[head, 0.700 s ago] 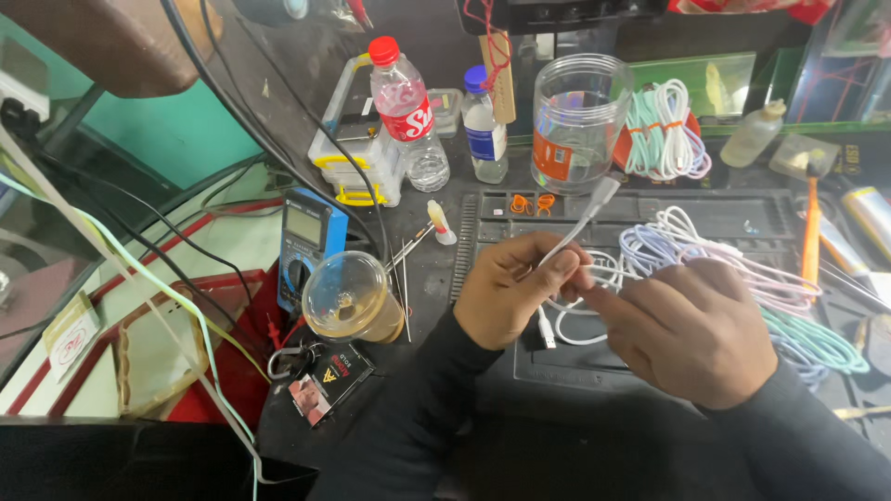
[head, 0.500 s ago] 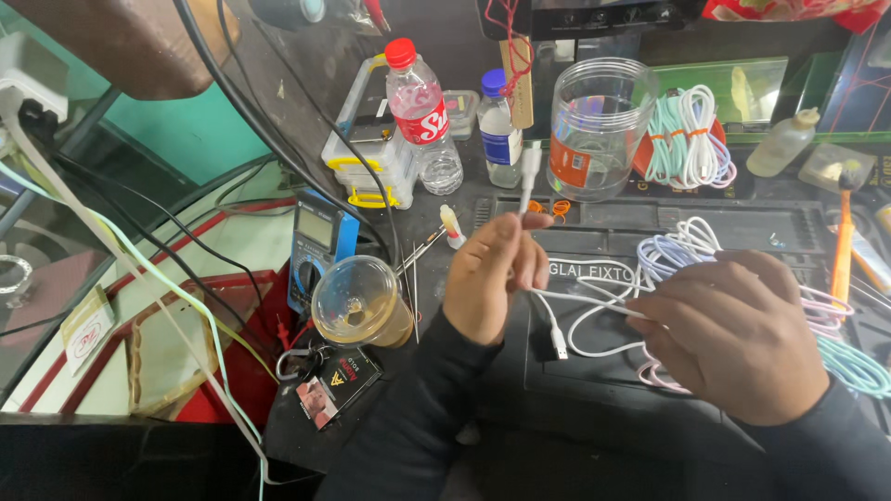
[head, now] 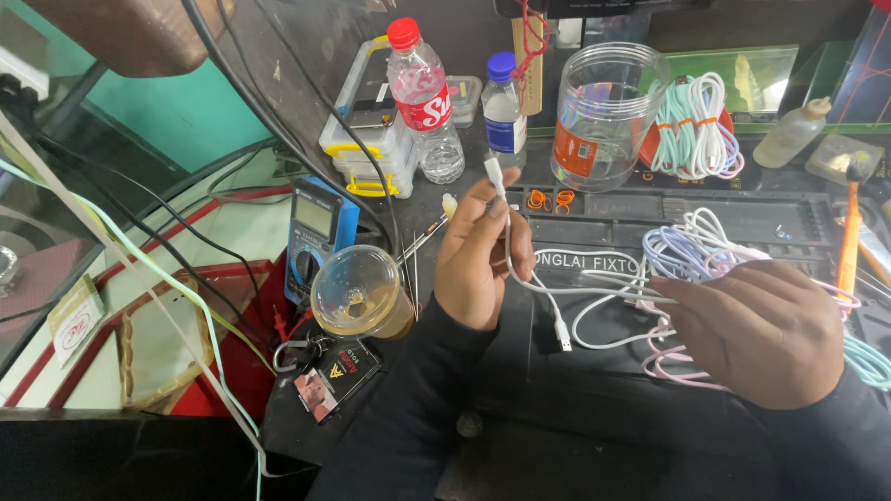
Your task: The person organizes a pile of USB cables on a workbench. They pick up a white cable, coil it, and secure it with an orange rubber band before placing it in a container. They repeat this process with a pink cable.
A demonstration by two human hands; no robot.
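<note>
the left hand [head: 478, 255] pinches the thin, limp white charging cable [head: 538, 288] just below its far plug, while the right hand [head: 756, 329] clasps the light, tangle-prone pastel cable bundle [head: 687, 255].

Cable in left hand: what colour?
White, seen in the head view: the cable pinched in the left hand.

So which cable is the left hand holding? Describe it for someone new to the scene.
Start at the clear plastic jar at the bench's back. Just left and below, the left hand pinches a white cable, connector up; the neighbouring coils are pastel and lie bunched.
</note>
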